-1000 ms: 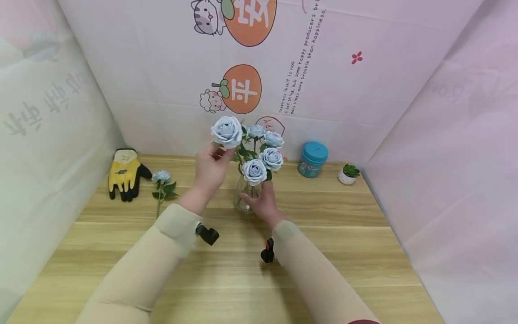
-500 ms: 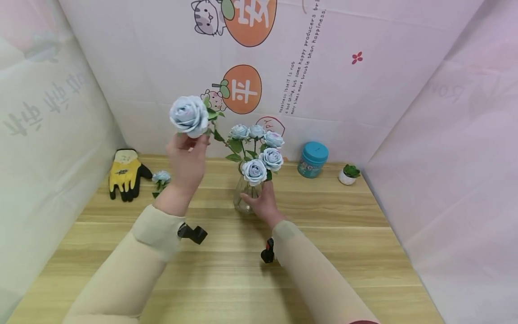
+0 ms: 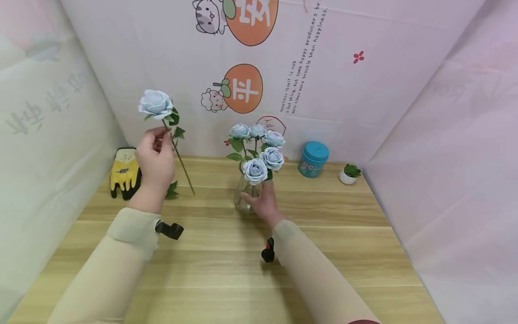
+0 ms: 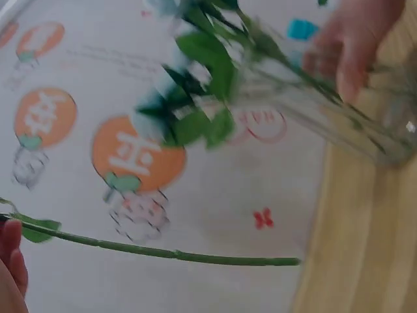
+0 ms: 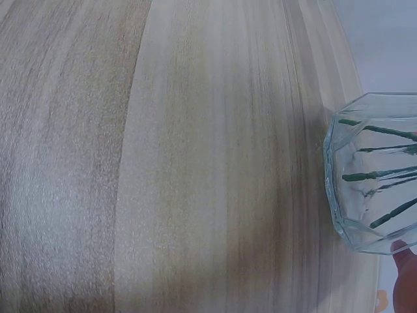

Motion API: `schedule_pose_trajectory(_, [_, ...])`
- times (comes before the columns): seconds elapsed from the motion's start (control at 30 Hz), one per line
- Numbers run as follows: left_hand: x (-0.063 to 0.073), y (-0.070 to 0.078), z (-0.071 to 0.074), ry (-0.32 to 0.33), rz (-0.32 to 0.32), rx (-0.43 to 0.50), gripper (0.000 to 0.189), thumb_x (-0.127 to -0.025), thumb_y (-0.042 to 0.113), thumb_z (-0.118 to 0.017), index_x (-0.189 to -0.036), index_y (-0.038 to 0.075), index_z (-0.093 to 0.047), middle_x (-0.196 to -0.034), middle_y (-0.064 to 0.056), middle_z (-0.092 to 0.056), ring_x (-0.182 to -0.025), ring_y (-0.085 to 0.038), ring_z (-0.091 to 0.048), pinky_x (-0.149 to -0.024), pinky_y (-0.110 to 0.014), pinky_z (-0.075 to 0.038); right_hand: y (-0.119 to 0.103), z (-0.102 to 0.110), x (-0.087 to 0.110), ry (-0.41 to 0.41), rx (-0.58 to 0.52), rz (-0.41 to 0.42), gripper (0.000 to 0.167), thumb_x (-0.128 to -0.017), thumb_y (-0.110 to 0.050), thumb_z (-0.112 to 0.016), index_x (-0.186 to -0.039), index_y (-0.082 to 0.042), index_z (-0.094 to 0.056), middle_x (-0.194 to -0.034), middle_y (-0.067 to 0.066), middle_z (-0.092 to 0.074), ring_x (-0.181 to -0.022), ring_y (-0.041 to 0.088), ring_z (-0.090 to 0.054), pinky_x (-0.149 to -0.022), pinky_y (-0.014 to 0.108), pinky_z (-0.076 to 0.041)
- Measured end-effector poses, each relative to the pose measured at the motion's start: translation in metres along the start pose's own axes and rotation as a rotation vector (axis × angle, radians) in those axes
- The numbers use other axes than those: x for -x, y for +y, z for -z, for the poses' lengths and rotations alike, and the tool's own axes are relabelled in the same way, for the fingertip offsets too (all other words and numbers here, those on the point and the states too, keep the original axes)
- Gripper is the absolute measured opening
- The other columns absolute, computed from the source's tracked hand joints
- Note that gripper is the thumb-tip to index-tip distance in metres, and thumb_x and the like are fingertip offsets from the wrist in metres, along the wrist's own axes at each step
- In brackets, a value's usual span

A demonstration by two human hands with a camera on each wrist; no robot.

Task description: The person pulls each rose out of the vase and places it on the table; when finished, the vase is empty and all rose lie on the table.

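The left hand [image 3: 155, 162] pinches a single blue rose [image 3: 155, 103] by its stem just under the bloom, and the stem slants down, its lower end well apart from the glass vase [image 3: 240, 198]. Between that stem tip and the vase lies an open gap, with the wall sheet [image 3: 323, 99] rising behind. The right hand [image 3: 265, 204] has thumb and fingers round the vase, steadying it upright toward the table's back edge, with five blue roses [image 3: 256, 171] fanned above its mouth; the right wrist view shows stem ends inside the glass. The wood-grain table [image 3: 218, 279] runs out in front of both arms and meets printed or pale sheets at the back and sides. Right of the vase, near the back edge, stand a blue tub [image 3: 313, 159] and a small potted plant [image 3: 349, 174]; a yellow and black glove [image 3: 125, 173] lies at the left, with green leaves [image 3: 171, 191] beside the left wrist. A second ago the held rose was at the bouquet; it has since moved left, while the vase and right hand have stayed put.
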State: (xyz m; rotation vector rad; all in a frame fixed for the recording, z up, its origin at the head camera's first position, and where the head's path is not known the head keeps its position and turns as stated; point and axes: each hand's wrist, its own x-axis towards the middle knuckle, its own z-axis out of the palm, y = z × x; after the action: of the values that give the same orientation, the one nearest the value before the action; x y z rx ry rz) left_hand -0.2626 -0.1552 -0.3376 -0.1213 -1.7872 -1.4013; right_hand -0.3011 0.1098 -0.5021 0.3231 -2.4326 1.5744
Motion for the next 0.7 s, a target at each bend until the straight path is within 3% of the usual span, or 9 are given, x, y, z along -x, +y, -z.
schedule_pose_trajectory(0.13, [0.002, -0.030, 0.005, -0.197, 0.271, -0.209, 0.029, -0.102, 0.019, -0.057, -0.116, -0.005, -0.067, -0.098, -0.012, -0.063, -0.081, -0.014, -0.054, -0.067, -0.024, -0.044, 0.001, 0.002, 0.001, 0.006, -0.001, -0.032, 0.094, -0.079, -0.015, -0.086, -0.146, -0.026, -0.022, -0.144, 0.001, -0.033, -0.137, 0.011, -0.033, -0.113, 0.032, -0.028])
schedule_pose_trajectory(0.23, [0.007, -0.057, 0.009, -0.373, 0.431, -0.316, 0.033, -0.102, 0.022, -0.056, -0.123, -0.002, -0.065, -0.107, -0.016, -0.063, -0.091, -0.022, -0.056, -0.072, -0.031, -0.047, 0.001, 0.002, 0.000, 0.009, -0.006, 0.021, 0.095, -0.078, -0.012, -0.086, -0.148, -0.024, -0.022, -0.145, 0.004, -0.034, -0.138, 0.013, -0.034, -0.113, 0.033, -0.029])
schedule_pose_trajectory(0.33, [0.013, -0.082, 0.010, -0.507, 0.503, -0.381, 0.032, -0.102, 0.020, -0.056, -0.123, -0.002, -0.065, -0.114, -0.019, -0.063, -0.097, -0.030, -0.058, -0.075, -0.038, -0.049, 0.001, 0.003, 0.000, 0.011, -0.008, 0.065, 0.096, -0.078, -0.011, -0.086, -0.149, -0.025, -0.023, -0.146, 0.003, -0.035, -0.137, 0.012, -0.034, -0.113, 0.033, -0.029])
schedule_pose_trajectory(0.47, [0.023, -0.107, 0.008, -0.631, 0.543, -0.437, 0.029, -0.100, 0.017, -0.058, -0.114, -0.005, -0.068, -0.117, -0.024, -0.063, -0.099, -0.035, -0.058, -0.075, -0.039, -0.049, 0.001, 0.003, -0.001, 0.014, -0.006, 0.073, 0.096, -0.078, -0.012, -0.086, -0.148, -0.026, -0.023, -0.145, 0.000, -0.036, -0.136, 0.009, -0.035, -0.112, 0.031, -0.029])
schedule_pose_trajectory(0.6, [0.034, -0.125, 0.006, -0.735, 0.611, -0.483, 0.029, -0.100, 0.016, -0.057, -0.115, -0.006, -0.066, -0.132, -0.027, -0.055, -0.110, -0.039, -0.055, -0.078, -0.042, -0.049, 0.000, 0.003, -0.001, 0.015, -0.013, 0.076, 0.093, -0.077, -0.010, -0.086, -0.147, -0.026, -0.026, -0.145, -0.003, -0.038, -0.136, 0.008, -0.035, -0.112, 0.030, -0.029])
schedule_pose_trajectory(0.7, [0.040, -0.135, 0.005, -0.770, 0.654, -0.516, 0.032, -0.101, 0.016, -0.056, -0.122, -0.007, -0.062, -0.138, -0.028, -0.050, -0.117, -0.042, -0.052, -0.086, -0.048, -0.049, 0.000, 0.002, -0.002, 0.014, -0.024, 0.090, 0.092, -0.077, -0.008, -0.086, -0.147, -0.026, -0.029, -0.145, -0.005, -0.040, -0.136, 0.007, -0.035, -0.112, 0.031, -0.029])
